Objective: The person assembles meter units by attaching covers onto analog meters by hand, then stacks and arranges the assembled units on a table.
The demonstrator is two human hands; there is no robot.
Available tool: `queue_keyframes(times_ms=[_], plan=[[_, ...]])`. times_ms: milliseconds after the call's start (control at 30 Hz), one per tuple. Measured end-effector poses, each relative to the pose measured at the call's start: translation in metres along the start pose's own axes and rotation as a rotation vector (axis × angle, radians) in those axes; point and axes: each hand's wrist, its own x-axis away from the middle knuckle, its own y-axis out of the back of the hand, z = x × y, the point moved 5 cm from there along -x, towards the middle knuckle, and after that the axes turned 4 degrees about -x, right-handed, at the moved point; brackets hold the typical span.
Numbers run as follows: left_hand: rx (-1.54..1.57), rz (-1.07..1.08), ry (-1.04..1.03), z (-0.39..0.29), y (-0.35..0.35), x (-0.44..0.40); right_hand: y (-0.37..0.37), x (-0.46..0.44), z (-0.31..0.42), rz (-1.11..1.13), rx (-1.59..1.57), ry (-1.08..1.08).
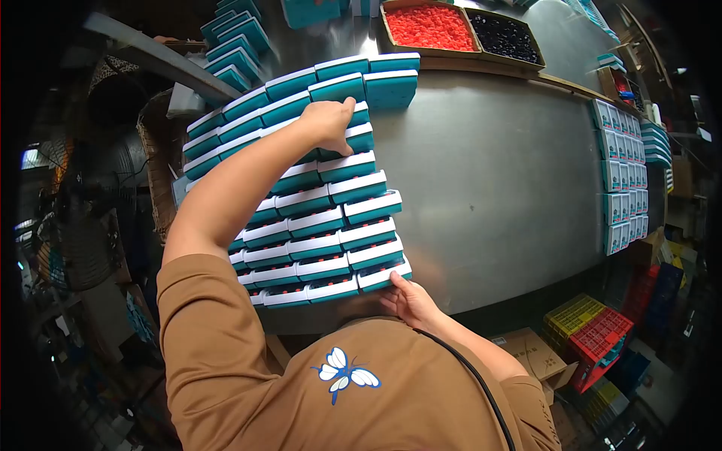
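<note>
Rows of teal-and-white boxes (316, 222) lean against one another on the metal table, with red and black bits showing in the nearer rows. My left hand (327, 124) reaches over the upper rows, its thumb and fingers curved around boxes near their right end. The palm side of this hand is hidden. At the near right corner, my right hand (410, 301) grips the end box (385, 275) of the closest row. Its thumb lies on the box's edge, and the other fingers are partly out of sight below.
Two shallow cartons at the back hold red pieces (432, 28) and black pieces (504, 37). Stacked white-faced boxes (621, 177) line the table's right side. Below right are yellow and red crates (590, 327) and a cardboard box (532, 353). A metal bar (162, 59) crosses the upper left.
</note>
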Motion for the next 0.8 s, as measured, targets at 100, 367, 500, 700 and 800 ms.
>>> queue_keyframes(times_ms=[100,367,500,700,800], plan=[[0.011,-0.032,-0.044,0.000,-0.005,-0.006,-0.014,-0.006,0.000,-0.122,-0.035,0.182],[0.083,-0.131,0.021,-0.038,-0.007,-0.011,0.061,0.009,0.041,-0.366,0.136,0.404],[0.198,-0.137,0.090,-0.056,-0.016,-0.010,0.088,0.040,0.081,-0.556,0.335,0.469],[0.291,-0.126,0.045,-0.055,-0.028,-0.015,0.085,0.032,0.079,-0.639,0.490,0.640],[0.265,-0.146,0.042,-0.055,-0.023,-0.018,0.088,0.032,0.089,-0.704,0.515,0.685]])
